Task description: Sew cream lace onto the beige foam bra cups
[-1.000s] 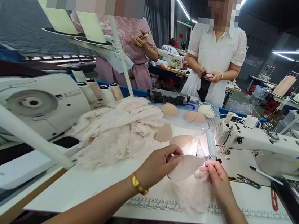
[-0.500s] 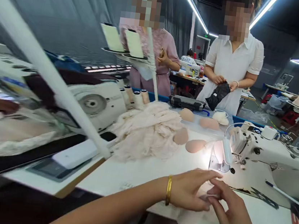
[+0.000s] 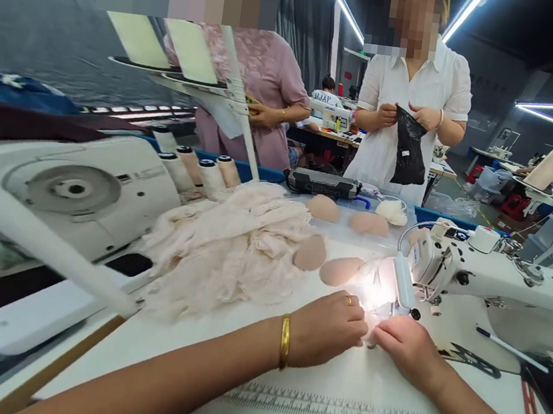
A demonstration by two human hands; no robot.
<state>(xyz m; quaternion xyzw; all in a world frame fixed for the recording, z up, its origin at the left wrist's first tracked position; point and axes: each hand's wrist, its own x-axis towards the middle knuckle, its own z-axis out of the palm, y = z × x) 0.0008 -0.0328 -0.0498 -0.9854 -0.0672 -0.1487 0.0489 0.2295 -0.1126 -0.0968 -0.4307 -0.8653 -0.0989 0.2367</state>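
Note:
My left hand, with a gold bangle and a ring, lies knuckles up on the white table, fingers curled toward the needle area of the white sewing machine. My right hand is closed opposite it, fingertips almost touching the left ones. What lies between the fingers is washed out by the glare of the machine's lamp and hidden under the hands. A pile of pale lace fabric sits just beyond my left hand, with foam cups beside it.
More foam cups lie at the table's back. Thread cones and a second machine stand left, with a slanted white pole in front. Red scissors lie right. Two people stand beyond; one holds a black bag.
The pale cup piece I held up in both hands has gone down to the table by the needle. My hands have closed together under the lamp. The view swung left and back.

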